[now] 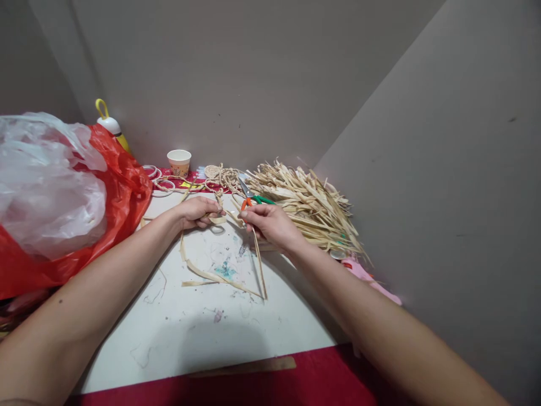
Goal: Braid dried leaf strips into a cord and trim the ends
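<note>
My left hand [198, 212] is closed in a pinch on a pale braid of dried straw, whose end loops below the fingers. Facing it across a small gap, my right hand [271, 224] pinches a thin straw strip [258, 259] that hangs down to the board. Just behind the right fingertips are scissors [248, 195] with one orange and one green handle. A longer flat strip [207, 274] trails in a curve over the stained white board [169, 332]. The exact join between the strips is hidden by my fingers.
A heap of dried straw [304, 203] fills the back right by the wall. Coiled braid [224, 176], white rings [163, 183] and a paper cup [179, 162] stand behind. Red and clear plastic bags [122, 175] bulge at left, before a yellow-white bottle [109, 124]. Red cloth [313, 375] lies in front.
</note>
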A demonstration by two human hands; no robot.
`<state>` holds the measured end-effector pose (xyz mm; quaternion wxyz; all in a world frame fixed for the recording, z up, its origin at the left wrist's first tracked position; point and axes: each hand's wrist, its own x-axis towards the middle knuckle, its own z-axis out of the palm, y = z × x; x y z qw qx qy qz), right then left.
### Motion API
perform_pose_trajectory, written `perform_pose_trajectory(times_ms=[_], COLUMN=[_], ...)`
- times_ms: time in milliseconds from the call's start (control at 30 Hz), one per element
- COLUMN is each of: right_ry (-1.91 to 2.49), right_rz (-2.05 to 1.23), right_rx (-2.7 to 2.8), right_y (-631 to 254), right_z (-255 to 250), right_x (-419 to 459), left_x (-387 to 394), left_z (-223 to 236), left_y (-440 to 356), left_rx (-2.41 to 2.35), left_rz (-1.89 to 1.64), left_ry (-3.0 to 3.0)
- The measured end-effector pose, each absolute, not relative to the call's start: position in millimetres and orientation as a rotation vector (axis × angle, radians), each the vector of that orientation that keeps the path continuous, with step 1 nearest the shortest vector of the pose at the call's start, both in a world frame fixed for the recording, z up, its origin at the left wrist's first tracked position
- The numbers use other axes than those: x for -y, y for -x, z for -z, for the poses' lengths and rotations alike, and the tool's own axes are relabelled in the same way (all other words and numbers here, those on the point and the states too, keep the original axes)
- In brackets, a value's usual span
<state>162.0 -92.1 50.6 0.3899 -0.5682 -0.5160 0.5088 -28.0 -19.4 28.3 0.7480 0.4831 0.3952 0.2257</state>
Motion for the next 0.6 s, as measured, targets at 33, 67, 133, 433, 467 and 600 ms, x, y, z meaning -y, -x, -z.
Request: perform_pose_trajectory(times_ms=[33,67,133,433,467,600], right_ry=[1.462,1.48,1.507,1.523,1.506,1.431], right_rz=[-1.271,-1.256,-1.245,-1.116,-1.1,-1.115], right_rx=[1.331,1.343,1.363,1.354,1.334,1.22], right_y=[-159,-156,-151,-142,-142,-146], right_z=[-50,-49,-48,-35,-34,-33], right_x=[91,90,88,86,86,84], left_x=[20,20,20,22,22,20], left_z=[-29,-29,-29,-30,-31,-30], left_y=[28,28,28,27,27,27], left_rx=[-0.867,-0.869,-0.87,-0.885,-0.889,-0.895], left_rz=[-0.494,-0.494,-0.494,-0.511,-0.51,-0.499], left_ry=[-1.058,-1.058,-1.056,-1.042,-1.043,-1.046])
